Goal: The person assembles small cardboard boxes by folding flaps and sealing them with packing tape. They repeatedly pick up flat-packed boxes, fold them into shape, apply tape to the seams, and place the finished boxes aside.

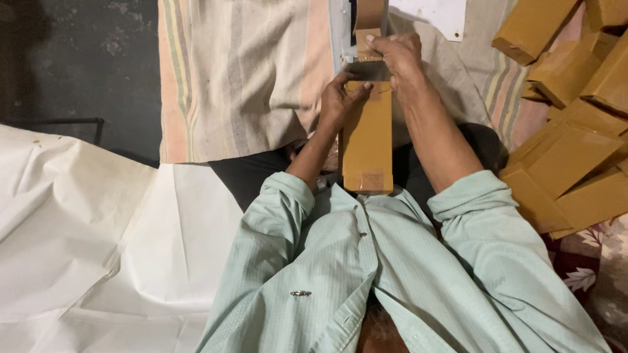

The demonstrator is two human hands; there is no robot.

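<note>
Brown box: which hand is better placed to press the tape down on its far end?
Right hand, probably: its fingers already pinch the tape strip above the brown box. The left hand grips the box's far end, steadying it.

1 head camera looks steeply down, close over chest and forearms.

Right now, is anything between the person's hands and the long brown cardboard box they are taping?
Nothing visible. The left hand already rests on the far end of the long brown cardboard box, and the right hand presses a strip of brown tape just beyond it.
</note>
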